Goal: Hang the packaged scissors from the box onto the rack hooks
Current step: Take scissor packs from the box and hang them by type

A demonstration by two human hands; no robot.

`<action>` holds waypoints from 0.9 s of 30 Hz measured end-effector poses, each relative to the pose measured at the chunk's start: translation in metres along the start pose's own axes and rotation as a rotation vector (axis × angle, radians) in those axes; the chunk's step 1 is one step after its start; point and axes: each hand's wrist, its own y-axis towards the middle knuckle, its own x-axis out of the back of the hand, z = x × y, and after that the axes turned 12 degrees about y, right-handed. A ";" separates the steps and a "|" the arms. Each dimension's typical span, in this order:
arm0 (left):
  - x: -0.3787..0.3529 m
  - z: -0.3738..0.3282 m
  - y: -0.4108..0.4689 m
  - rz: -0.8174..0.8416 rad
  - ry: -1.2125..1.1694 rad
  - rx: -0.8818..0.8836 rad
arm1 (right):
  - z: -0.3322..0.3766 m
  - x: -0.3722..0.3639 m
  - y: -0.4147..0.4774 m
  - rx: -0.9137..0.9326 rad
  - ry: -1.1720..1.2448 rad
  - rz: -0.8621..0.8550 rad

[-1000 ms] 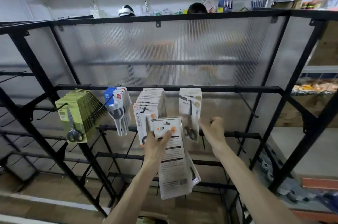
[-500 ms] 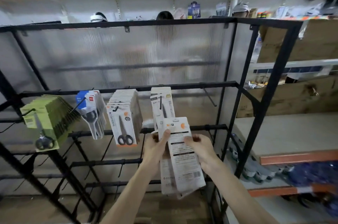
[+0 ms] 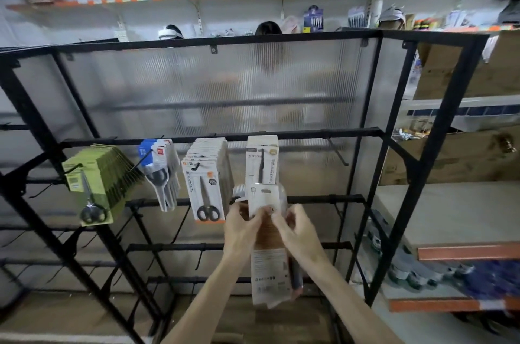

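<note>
The person holds a bundle of packaged scissors (image 3: 268, 276) upright in front of the black rack (image 3: 422, 175), between the two hands. The left grip (image 3: 242, 231) has its fingers curled round the bundle's left edge, thumb on the front card. The right grip (image 3: 298, 234) pinches the front card near its middle, fingers bent; the bundle's lower half hangs below both hands, between the forearms. The topmost card rises above the fingers, and its hanging slot sits just under the white pack (image 3: 261, 161) already on the row's fourth hook. Whether the slot touches any hook cannot be told through the blur.

Along the same cross bar (image 3: 295, 134), from left to right, hang a thick fan of green packs (image 3: 98, 183), a smaller set of blue-and-white packs (image 3: 160, 172) and a stack of white packs with orange trim (image 3: 205, 183). Further right a bare hook (image 3: 337, 152) juts from the bar. A ribbed translucent panel (image 3: 225, 90) backs the rack.
</note>
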 end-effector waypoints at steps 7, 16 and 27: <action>0.029 0.019 0.001 -0.055 -0.057 0.062 | -0.019 -0.017 0.013 -0.114 0.152 -0.087; 0.103 0.042 0.013 -0.178 -0.037 0.116 | -0.007 -0.070 0.029 0.013 0.066 -0.097; 0.219 0.085 0.074 -0.233 -0.046 0.155 | 0.020 -0.177 0.073 0.021 0.112 -0.157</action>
